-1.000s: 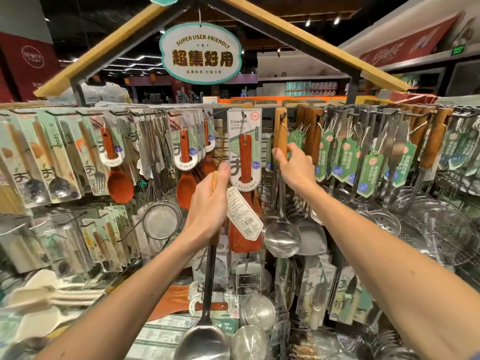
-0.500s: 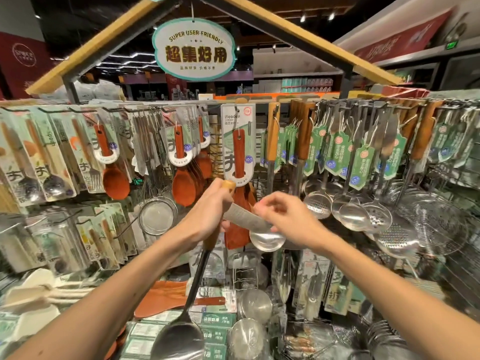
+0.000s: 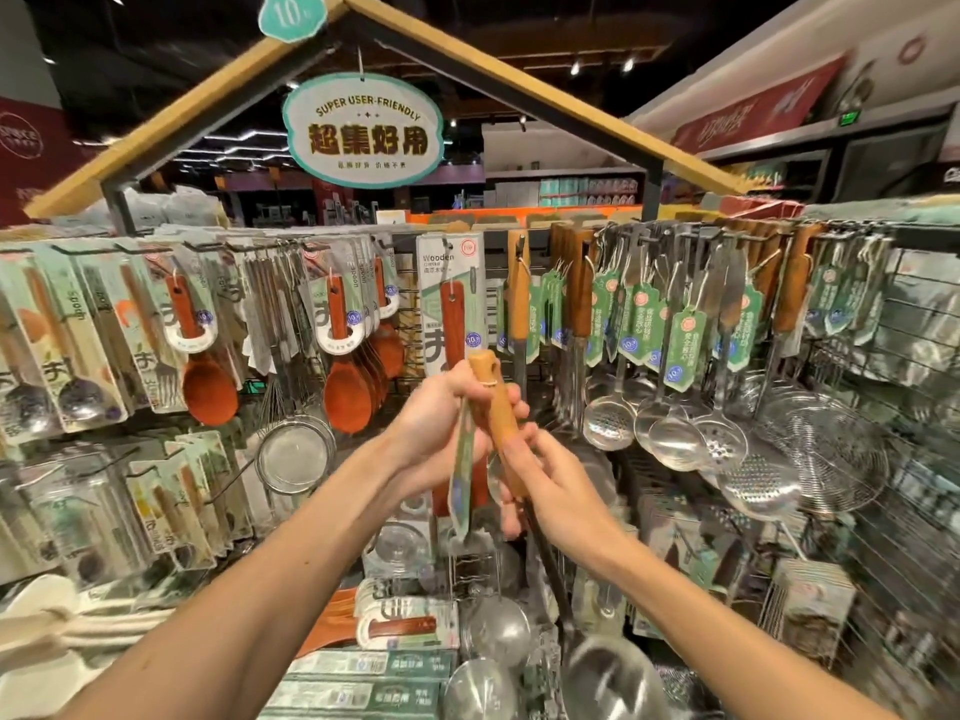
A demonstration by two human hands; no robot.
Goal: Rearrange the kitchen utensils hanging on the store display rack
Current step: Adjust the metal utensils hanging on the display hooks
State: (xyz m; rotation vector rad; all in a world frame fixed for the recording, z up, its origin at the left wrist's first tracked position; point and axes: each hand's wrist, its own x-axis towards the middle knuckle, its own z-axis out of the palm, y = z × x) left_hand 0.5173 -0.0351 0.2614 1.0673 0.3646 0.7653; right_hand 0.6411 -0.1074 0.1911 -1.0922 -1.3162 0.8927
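Both hands hold one steel ladle with a wooden handle [image 3: 496,407] upright in front of the rack. My left hand [image 3: 441,423] grips the handle near its top, where a green paper tag [image 3: 462,475] hangs down. My right hand [image 3: 540,475] grips the lower part of the wooden handle. The dark shaft runs down to the steel bowl [image 3: 608,678] at the bottom. Behind the hands hangs a packaged wooden spatula [image 3: 452,304]. Steel ladles and skimmers with green tags [image 3: 670,407] hang to the right.
Orange wooden spoons [image 3: 348,387] and packaged spoons hang on hooks at the left. A round mesh strainer [image 3: 296,454] hangs below them. Wire skimmer baskets [image 3: 826,449] fill the right side. Boxed goods and steel cups [image 3: 483,688] crowd the lower shelf.
My right hand left the hanging ladles, came down to the tag, and now grips the ladle's handle. The ladle has swung so its bowl points down to the right.
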